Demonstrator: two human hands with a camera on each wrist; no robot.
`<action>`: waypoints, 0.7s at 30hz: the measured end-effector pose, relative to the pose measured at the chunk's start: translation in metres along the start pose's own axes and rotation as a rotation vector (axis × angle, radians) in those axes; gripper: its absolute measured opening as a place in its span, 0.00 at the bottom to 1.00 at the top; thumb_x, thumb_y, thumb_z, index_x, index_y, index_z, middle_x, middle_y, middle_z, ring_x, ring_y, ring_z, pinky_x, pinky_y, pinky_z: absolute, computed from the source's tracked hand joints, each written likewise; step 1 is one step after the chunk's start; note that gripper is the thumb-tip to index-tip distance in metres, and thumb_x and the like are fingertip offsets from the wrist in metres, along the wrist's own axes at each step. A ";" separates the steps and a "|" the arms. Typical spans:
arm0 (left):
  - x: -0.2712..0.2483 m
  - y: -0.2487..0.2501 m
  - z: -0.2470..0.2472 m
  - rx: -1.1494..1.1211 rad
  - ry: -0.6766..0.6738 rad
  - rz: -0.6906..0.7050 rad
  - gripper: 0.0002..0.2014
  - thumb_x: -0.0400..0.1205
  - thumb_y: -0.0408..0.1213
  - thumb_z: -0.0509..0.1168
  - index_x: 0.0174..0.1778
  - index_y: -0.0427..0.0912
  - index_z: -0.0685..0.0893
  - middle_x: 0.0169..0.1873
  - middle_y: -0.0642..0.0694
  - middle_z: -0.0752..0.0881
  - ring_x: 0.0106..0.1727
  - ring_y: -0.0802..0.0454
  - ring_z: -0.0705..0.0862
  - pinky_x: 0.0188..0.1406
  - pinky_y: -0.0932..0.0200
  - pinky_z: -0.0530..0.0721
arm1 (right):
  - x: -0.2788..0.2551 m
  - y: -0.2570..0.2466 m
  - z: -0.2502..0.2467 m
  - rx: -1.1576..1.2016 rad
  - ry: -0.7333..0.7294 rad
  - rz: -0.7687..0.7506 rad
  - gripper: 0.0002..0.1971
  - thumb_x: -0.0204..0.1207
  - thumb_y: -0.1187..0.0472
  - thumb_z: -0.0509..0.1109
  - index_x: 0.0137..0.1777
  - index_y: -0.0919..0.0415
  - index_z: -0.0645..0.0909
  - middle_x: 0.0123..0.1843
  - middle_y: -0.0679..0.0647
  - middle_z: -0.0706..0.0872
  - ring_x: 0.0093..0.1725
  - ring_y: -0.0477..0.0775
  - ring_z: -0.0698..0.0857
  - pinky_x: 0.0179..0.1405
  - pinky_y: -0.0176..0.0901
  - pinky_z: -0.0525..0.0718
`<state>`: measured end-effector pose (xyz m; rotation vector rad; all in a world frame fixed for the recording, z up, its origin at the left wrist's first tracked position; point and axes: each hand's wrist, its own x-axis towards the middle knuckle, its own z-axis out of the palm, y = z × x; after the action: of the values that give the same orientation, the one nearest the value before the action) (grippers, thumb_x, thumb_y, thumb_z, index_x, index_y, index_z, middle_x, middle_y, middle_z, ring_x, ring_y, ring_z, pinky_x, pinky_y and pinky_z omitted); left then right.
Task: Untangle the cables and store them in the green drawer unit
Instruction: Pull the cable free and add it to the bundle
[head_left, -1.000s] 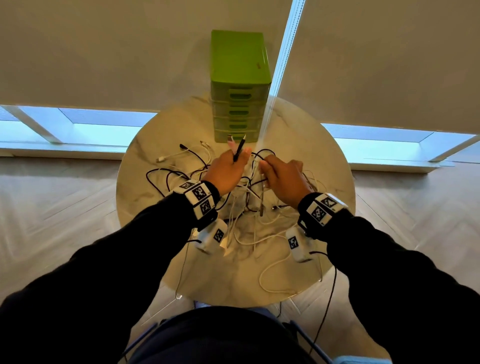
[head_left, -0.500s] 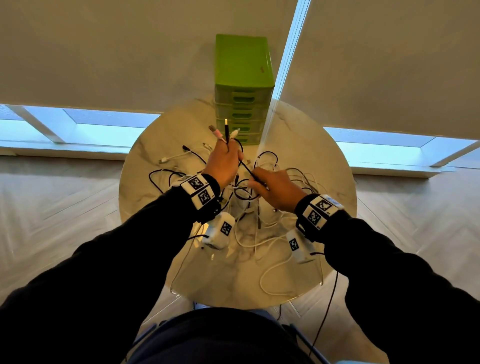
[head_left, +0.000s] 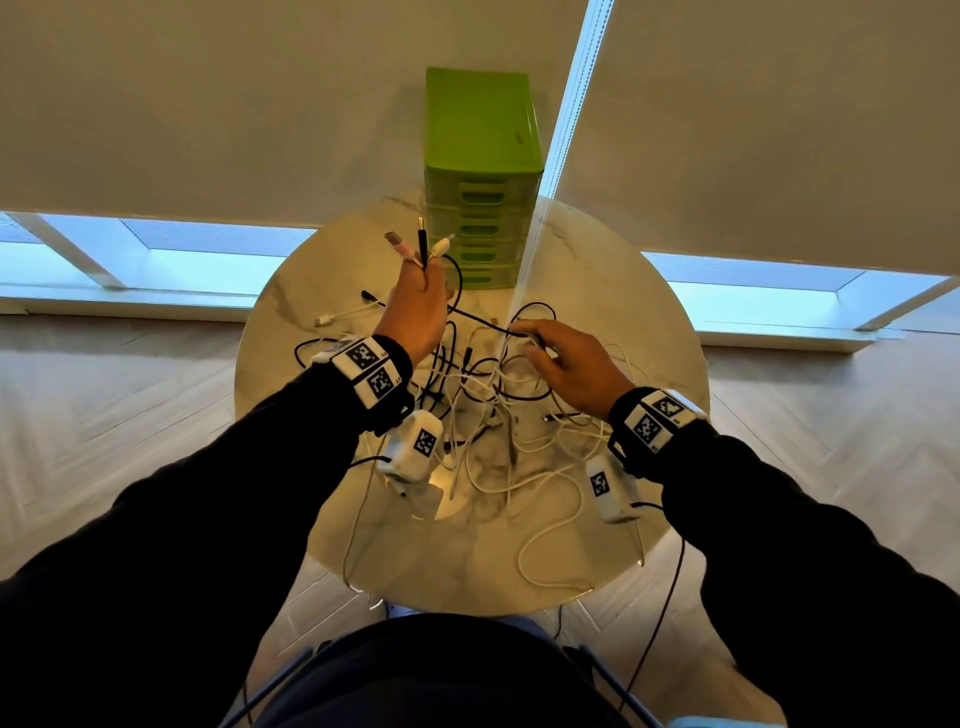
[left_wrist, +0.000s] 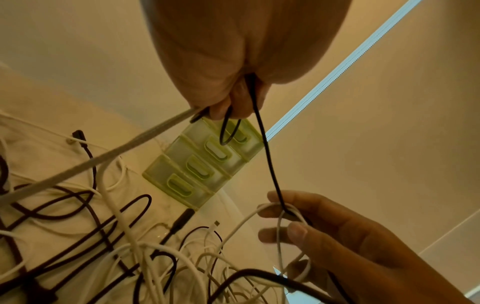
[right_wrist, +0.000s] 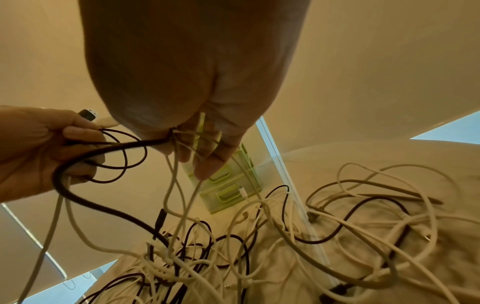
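Marble table (head_left: 597, 270), cables (head_left: 483, 405) tangled, ends untraceable

Dim warm indoor light, cool daylight glowing under the blinds (head_left: 156, 104), wide-angle bending at edges, wrist views yellowish and soft

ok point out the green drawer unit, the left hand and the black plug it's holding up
green drawer unit (head_left: 480, 130): head view, on its flat top.
left hand (head_left: 418, 317): head view, on the back of the hand.
black plug (head_left: 422, 241): head view, on its upright shaft above the fingers.
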<state>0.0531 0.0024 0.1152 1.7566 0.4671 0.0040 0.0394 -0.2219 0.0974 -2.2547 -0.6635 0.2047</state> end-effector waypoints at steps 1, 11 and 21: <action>-0.001 0.000 -0.002 0.001 -0.002 0.009 0.25 0.91 0.50 0.48 0.77 0.34 0.67 0.31 0.53 0.73 0.27 0.55 0.69 0.32 0.52 0.68 | -0.001 0.001 0.000 0.045 0.004 0.022 0.15 0.86 0.60 0.66 0.71 0.53 0.80 0.66 0.46 0.85 0.56 0.42 0.85 0.57 0.37 0.83; -0.013 -0.001 0.004 0.028 -0.020 0.035 0.22 0.93 0.48 0.48 0.76 0.37 0.68 0.34 0.52 0.74 0.29 0.55 0.69 0.35 0.52 0.70 | -0.007 -0.001 0.002 0.198 -0.025 0.123 0.06 0.82 0.56 0.72 0.47 0.57 0.79 0.41 0.53 0.89 0.41 0.52 0.87 0.45 0.40 0.84; -0.031 -0.016 0.008 0.351 -0.284 0.183 0.20 0.77 0.66 0.60 0.55 0.57 0.83 0.48 0.47 0.90 0.51 0.48 0.88 0.61 0.43 0.84 | -0.006 -0.003 0.018 0.300 0.008 0.161 0.12 0.85 0.52 0.66 0.50 0.61 0.81 0.45 0.51 0.92 0.50 0.48 0.92 0.58 0.58 0.87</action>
<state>0.0219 -0.0124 0.1055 2.0994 0.1009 -0.2063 0.0273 -0.2123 0.0866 -2.0173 -0.4153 0.3505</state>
